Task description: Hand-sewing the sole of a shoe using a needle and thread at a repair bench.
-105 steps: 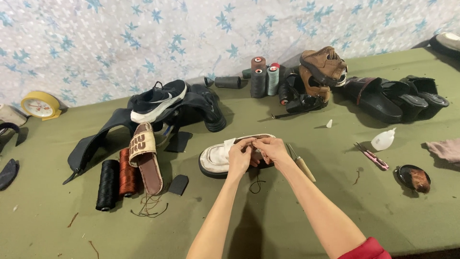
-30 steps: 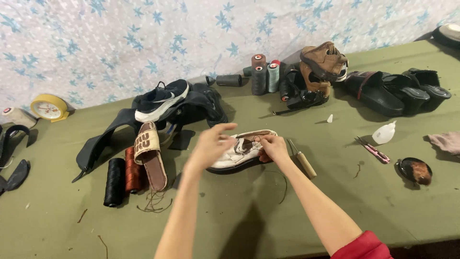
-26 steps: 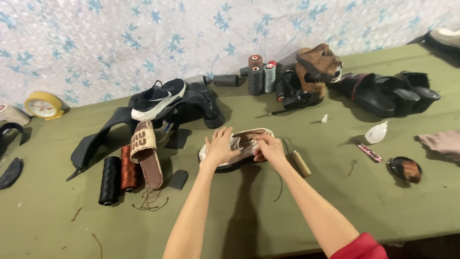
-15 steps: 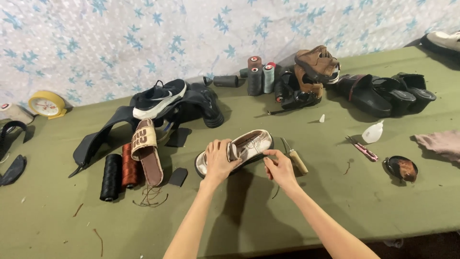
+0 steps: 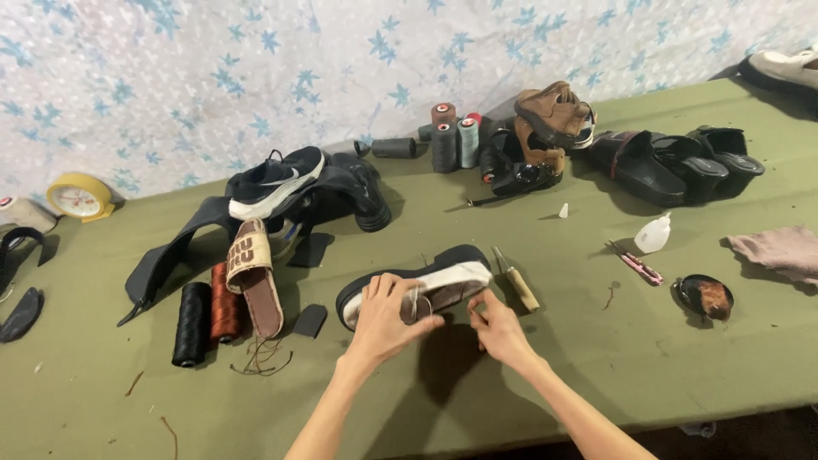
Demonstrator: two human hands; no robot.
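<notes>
A white shoe with a black sole (image 5: pixel 443 274) lies tipped on its side on the green table (image 5: pixel 596 366), sole facing away. My left hand (image 5: pixel 385 315) grips its near side around the opening. My right hand (image 5: pixel 497 328) is just right of the shoe, fingers pinched together near its heel end; what it pinches is too small to tell. A wooden-handled awl (image 5: pixel 516 281) lies beside the shoe on the right.
A brown slide sandal (image 5: pixel 254 277), black and rust thread spools (image 5: pixel 209 315) and a black sneaker (image 5: pixel 277 181) lie left. Thread cones (image 5: pixel 452 140), brown and black shoes (image 5: pixel 545 128), black sandals (image 5: pixel 673 162), a small white bottle (image 5: pixel 653 234), pink snips (image 5: pixel 632 262), a cloth (image 5: pixel 780 251) and a yellow clock (image 5: pixel 78 196) surround.
The shoe was turned from upright onto its side, sole now away from me. My left hand reached out, then took hold of it; my right hand drew back to the heel end.
</notes>
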